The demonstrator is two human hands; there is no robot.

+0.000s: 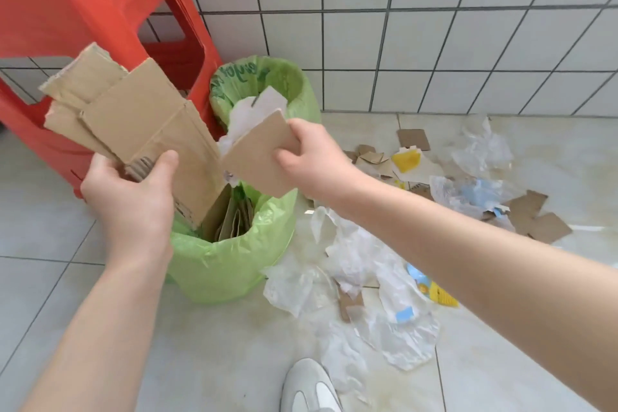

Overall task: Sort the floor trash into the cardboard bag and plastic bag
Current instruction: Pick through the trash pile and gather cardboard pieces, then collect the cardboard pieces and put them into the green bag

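Note:
My left hand point(133, 197) grips a stack of torn cardboard sheets point(133, 114) above the near green bag point(230, 257), which holds upright cardboard pieces. My right hand point(314, 160) pinches a smaller cardboard piece point(257, 160) over the same bag's opening. Behind it stands a second green bag point(294, 84) with white plastic film inside. On the floor to the right lie clear plastic wrappers point(361, 264) and more cardboard scraps point(541, 217).
Red plastic stools point(67, 10) stand stacked at the left against the white tiled wall point(434, 27). My grey-and-white shoe point(311, 388) shows at the bottom edge. A yellow-and-blue wrapper point(434, 291) lies among the floor trash.

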